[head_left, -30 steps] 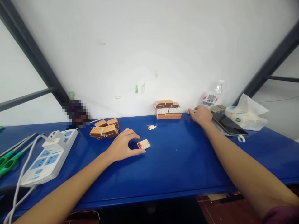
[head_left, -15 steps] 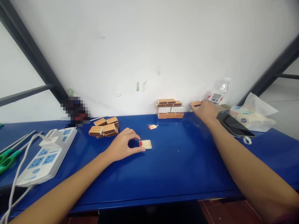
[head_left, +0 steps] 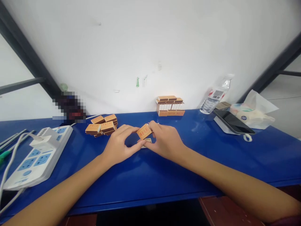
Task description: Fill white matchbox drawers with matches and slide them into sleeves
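An orange matchbox [head_left: 144,131] is tilted between my two hands in the middle of the table. My right hand [head_left: 166,138] grips its right end. The index finger of my left hand [head_left: 121,142] touches the left edge, with the thumb below. Under the box is a small tray of matches [head_left: 148,140], mostly covered by it and my fingertips. To the left lies a loose pile of matchboxes [head_left: 101,125]. Against the wall stands a structure of matchboxes [head_left: 169,106], with matches upright between its lower and upper layers.
On the left are a white power strip [head_left: 44,157] with a plug and cable, and a green-handled tool [head_left: 3,156]. At right stand a plastic bottle [head_left: 216,95], a phone [head_left: 234,121] and a tissue pack [head_left: 252,114]. The blue table [head_left: 150,179] meets the wall behind.
My right hand has come from beside the bottle to the middle, bringing a matchbox over the tray of matches. My left hand has stayed near the tray and now touches the box.
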Available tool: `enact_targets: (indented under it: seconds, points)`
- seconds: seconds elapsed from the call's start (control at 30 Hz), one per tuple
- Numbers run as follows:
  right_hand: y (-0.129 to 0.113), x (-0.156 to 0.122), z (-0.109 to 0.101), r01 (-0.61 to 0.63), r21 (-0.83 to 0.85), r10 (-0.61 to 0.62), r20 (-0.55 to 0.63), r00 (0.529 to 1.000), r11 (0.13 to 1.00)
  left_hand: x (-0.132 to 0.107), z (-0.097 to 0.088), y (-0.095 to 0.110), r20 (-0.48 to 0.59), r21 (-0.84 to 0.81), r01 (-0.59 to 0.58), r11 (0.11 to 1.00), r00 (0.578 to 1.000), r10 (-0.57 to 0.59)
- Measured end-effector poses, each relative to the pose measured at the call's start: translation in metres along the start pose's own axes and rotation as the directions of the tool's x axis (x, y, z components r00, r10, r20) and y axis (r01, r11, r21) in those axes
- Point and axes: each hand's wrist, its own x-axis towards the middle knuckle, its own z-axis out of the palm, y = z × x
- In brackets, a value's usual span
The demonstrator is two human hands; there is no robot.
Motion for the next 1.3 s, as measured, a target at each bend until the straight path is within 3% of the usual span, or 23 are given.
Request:
enact_targets:
  seconds: [0.13,0.37,0.47,0.53,0.67,0.77,0.97,1.3]
  points:
    - [0.000,-0.005,0.005,-0.091,0.228,0.065,0.119,0.991,0.969,-0.002,0.002,0.002,0.018,-0.022,0.011,1.000,1.000,-0.011]
    - [-0.006,-0.007,0.005,-0.171,0.566,0.051,0.222,0.974,0.806,0.001,0.001,-0.003,0.038,-0.061,0.092,0.994,0.995,-0.090]
    - [0.011,0.000,-0.001,-0.145,0.563,0.035,0.201,0.979,0.813,0.004,-0.004,-0.013,0.024,-0.023,0.166,0.986,0.986,-0.165]
    - [0.028,0.005,-0.007,-0.091,0.510,-0.040,0.240,0.970,0.855,0.006,-0.006,-0.020,0.056,0.007,0.194,0.981,0.979,-0.194]
    - [0.054,0.012,-0.012,-0.045,0.435,-0.175,0.453,0.874,0.899,0.006,-0.009,-0.029,0.194,0.020,0.205,0.978,0.959,-0.205]
    - [0.056,0.013,-0.007,-0.056,0.440,-0.199,0.511,0.836,0.896,0.006,-0.009,-0.031,0.283,0.011,0.227,0.974,0.933,-0.221]
    - [0.058,0.015,-0.003,-0.027,0.463,-0.216,0.465,0.859,0.886,0.007,-0.012,-0.034,0.341,0.025,0.225,0.974,0.914,-0.220]
    - [0.070,0.017,-0.002,-0.116,0.564,-0.174,0.434,0.884,0.818,0.004,-0.010,-0.037,0.395,0.018,0.137,0.990,0.909,-0.133]
